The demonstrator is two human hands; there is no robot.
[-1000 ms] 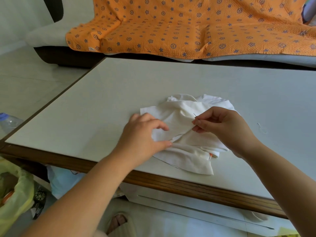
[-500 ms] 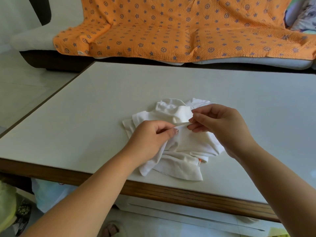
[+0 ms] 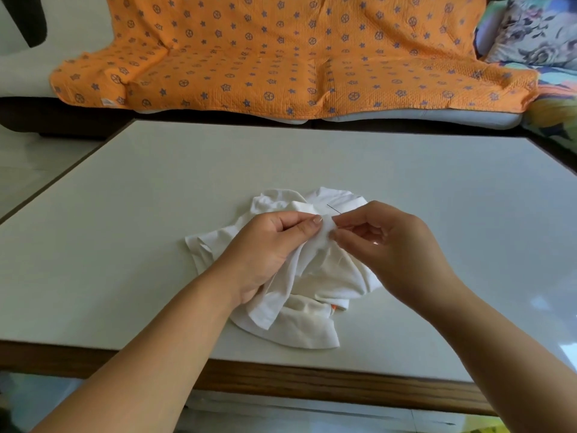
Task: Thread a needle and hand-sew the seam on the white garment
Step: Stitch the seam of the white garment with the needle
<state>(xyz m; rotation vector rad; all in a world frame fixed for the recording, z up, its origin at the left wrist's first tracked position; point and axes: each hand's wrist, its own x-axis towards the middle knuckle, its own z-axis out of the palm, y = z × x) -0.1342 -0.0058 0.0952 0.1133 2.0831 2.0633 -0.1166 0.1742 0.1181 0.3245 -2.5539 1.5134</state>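
Note:
A crumpled white garment (image 3: 315,285) lies near the front middle of the white table (image 3: 131,245). My left hand (image 3: 265,245) grips a raised fold of the garment, thumb and forefinger pinching its tip. My right hand (image 3: 387,245) pinches a thin dark needle (image 3: 334,209) right beside that fold; the needle's free end sticks up and to the left over the cloth. Both hands meet just above the garment. No thread is visible.
The table has a wooden front edge (image 3: 312,382). Behind it stands a sofa covered by an orange patterned blanket (image 3: 281,57), with a floral cushion (image 3: 537,32) at the far right. Pale floor (image 3: 37,160) shows on the left.
My left hand went from resting on the cloth to pinching a fold and lifting it. The right hand stayed by that fold with the needle. The camera view shifted.

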